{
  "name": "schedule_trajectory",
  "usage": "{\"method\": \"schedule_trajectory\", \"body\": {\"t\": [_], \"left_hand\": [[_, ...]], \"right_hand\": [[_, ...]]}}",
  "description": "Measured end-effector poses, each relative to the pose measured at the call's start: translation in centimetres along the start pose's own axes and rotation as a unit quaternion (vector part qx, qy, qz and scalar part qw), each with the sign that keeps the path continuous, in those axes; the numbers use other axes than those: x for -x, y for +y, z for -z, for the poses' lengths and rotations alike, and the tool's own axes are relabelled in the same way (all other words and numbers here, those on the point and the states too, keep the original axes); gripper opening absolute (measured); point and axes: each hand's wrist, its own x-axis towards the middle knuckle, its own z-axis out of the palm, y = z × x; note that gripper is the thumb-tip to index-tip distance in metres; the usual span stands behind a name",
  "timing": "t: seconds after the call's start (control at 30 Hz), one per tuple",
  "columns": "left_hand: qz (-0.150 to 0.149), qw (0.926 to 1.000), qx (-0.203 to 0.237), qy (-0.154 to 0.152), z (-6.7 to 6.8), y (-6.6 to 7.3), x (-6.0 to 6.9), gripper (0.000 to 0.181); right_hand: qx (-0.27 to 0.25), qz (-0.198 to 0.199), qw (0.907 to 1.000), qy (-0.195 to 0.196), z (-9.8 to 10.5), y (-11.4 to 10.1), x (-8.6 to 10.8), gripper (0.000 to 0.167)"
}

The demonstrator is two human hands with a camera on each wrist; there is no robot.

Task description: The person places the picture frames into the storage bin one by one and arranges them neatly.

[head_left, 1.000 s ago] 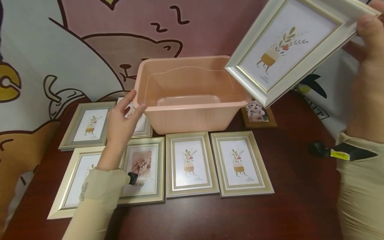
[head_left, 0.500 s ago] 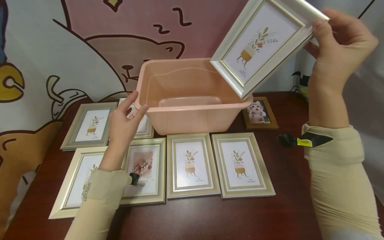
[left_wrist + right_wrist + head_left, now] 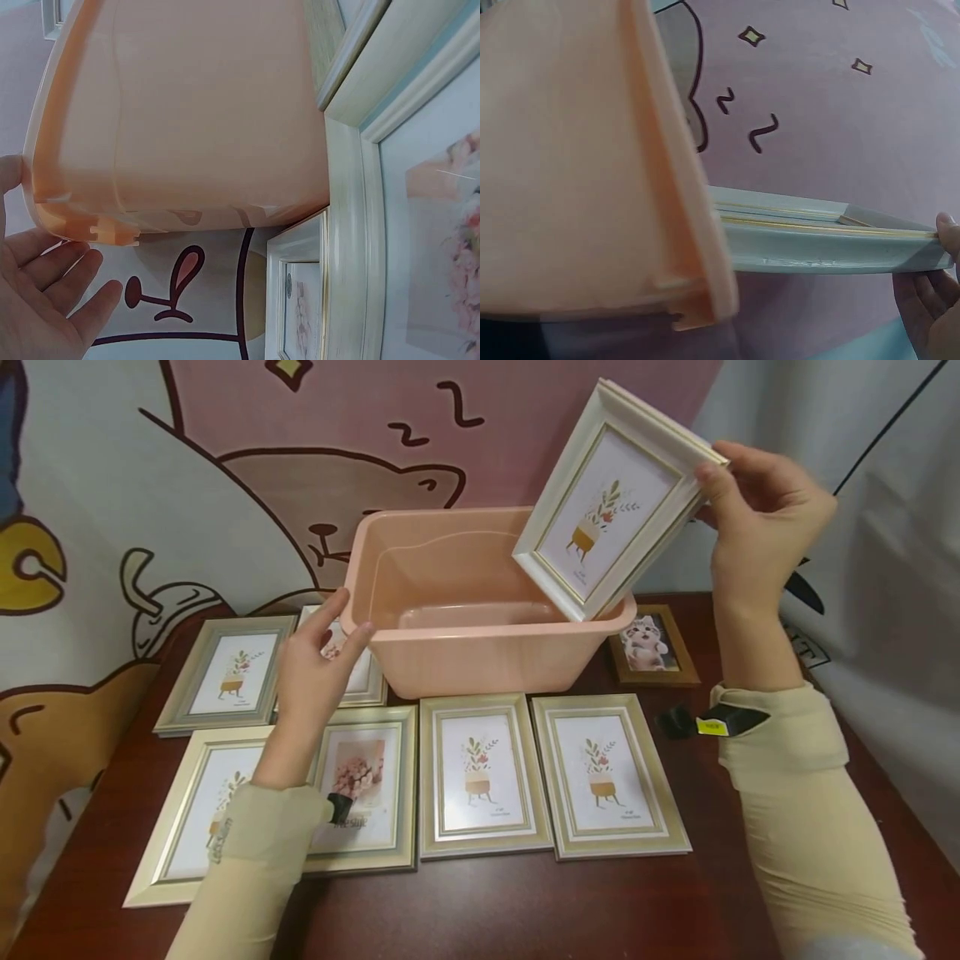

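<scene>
Right fingers (image 3: 718,489) pinch a frame (image 3: 597,506); spread left fingers (image 3: 321,616) touch the tub (image 3: 487,662); 7 more frames (image 3: 480,777) lie before and beside it

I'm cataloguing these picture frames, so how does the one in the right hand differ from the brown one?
The white frame has a gold inner edge; the brown frame shows none.
The white frame is held slanted by the right hand at the pink tub; the brown frame lies on the table.
The white frame shows a potted plant, the brown frame a cat.
Both are rectangular.
</scene>
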Motion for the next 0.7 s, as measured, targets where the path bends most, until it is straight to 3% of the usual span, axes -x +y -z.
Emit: {"method": "schedule_trajectory", "body": {"t": [0.07,0.4,0.6,0.7], "left_hand": [[0.001,1.0000,0.000,0.000,0.0,0.0,0.0,0.056],[0.007,1.0000,0.005,0.001,0.0,0.1,0.0,0.057],[0.008,0.9999,0.012,0.003,-0.1,0.1,0.1,0.056],[0.008,0.9998,0.017,0.005,-0.1,0.1,0.0,0.056]], "right_hand": [[0.008,0.014,0.9998,-0.014,0.0,0.5,0.5,0.017],[0.018,-0.016,0.9996,-0.017,-0.6,0.9,2.3,0.014],[0.028,-0.059,0.9973,-0.033,-0.7,0.5,3.7,0.014],[0.060,-0.040,0.9963,-0.046,-0.5,1.3,4.2,0.016]]}}
